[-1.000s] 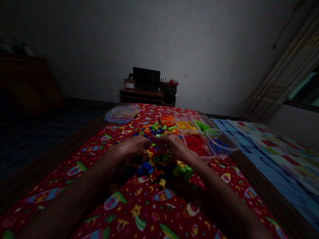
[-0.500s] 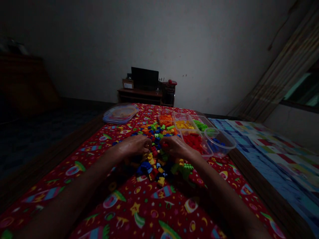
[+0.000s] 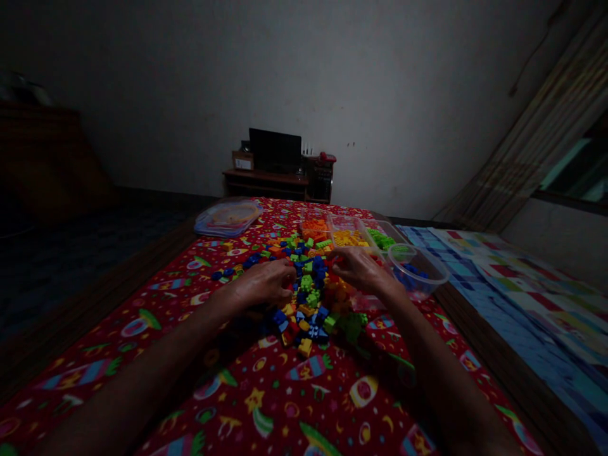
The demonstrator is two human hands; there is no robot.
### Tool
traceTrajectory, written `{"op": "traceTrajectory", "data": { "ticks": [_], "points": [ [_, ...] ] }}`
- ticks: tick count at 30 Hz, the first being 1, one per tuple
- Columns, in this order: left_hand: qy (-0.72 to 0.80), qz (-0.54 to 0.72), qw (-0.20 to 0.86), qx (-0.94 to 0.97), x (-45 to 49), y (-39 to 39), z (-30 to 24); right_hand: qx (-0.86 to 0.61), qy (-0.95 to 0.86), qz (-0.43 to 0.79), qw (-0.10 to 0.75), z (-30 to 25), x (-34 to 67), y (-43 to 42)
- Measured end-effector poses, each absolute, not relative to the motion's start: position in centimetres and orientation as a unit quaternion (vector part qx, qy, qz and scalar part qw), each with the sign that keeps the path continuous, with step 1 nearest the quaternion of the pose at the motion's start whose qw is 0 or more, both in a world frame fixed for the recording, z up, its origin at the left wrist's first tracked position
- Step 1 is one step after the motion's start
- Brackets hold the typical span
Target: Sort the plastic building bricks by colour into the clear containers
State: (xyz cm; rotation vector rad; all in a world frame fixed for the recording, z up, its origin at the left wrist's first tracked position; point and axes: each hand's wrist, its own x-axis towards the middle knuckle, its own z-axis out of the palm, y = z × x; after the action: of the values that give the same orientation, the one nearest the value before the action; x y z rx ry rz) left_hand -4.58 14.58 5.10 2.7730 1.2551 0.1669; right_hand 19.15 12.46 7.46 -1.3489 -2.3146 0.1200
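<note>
A heap of small plastic building blocks [image 3: 311,297] in blue, green, yellow, red and orange lies on the red patterned cloth. Over its left side is my left hand [image 3: 270,280], fingers curled in; what they hold, if anything, is hidden. My right hand [image 3: 360,266] is pinched above the heap's right edge, with a bit of red block showing at the fingertips. Behind and under that hand, a clear divided tray [image 3: 327,233] holds sorted orange blocks [image 3: 315,228], yellow blocks [image 3: 350,238] and green blocks [image 3: 381,239]. Its red section is mostly covered by my hand.
Right of the tray stands a round clear tub [image 3: 439,277] with blue blocks [image 3: 414,271]. Stacked clear lids [image 3: 227,218] lie at the far left of the cloth [image 3: 285,405]. A monitor [image 3: 275,151] on a desk is by the back wall; a blue checked sheet [image 3: 479,310] spreads at right.
My right hand has moved right, from the middle of the heap to the red section of the tray. My left hand has shifted slightly right and stays over the heap.
</note>
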Motion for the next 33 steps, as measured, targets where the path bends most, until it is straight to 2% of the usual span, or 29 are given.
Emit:
{"op": "traceTrajectory", "data": {
  "ticks": [6,11,14,18,20,22,27,30,33],
  "points": [
    [0.427,0.176,0.174,0.87,-5.6,16.3,6.4,-0.456,-0.882,0.094,0.077,7.2,18.2,11.6],
    [0.425,0.258,0.314,0.809,-5.4,16.4,6.3,-0.46,-0.881,0.095,0.056,6.4,17.9,11.9],
    [0.434,0.279,0.354,0.78,-4.9,15.8,6.6,-0.464,-0.87,0.126,0.105,6.5,18.3,12.5],
    [0.426,0.308,0.394,0.754,-4.0,15.2,6.8,-0.424,-0.826,0.27,0.256,7.1,18.7,13.4],
    [0.42,0.326,0.422,0.735,-3.4,15.1,6.5,-0.403,-0.794,0.352,0.287,7.3,18.7,13.6],
    [0.413,0.347,0.455,0.709,-2.8,15.1,5.9,-0.394,-0.779,0.381,0.305,7.2,18.5,13.4],
    [0.391,0.357,0.503,0.683,-1.2,14.6,4.5,-0.368,-0.848,0.256,0.282,6.2,17.2,12.6],
    [0.371,0.364,0.501,0.692,-0.6,14.5,4.0,-0.377,-0.869,0.182,0.262,6.1,16.7,12.4],
    [0.379,0.391,0.469,0.696,-0.9,14.8,4.0,-0.423,-0.852,0.127,0.282,6.9,17.8,12.7]
  ]
}}
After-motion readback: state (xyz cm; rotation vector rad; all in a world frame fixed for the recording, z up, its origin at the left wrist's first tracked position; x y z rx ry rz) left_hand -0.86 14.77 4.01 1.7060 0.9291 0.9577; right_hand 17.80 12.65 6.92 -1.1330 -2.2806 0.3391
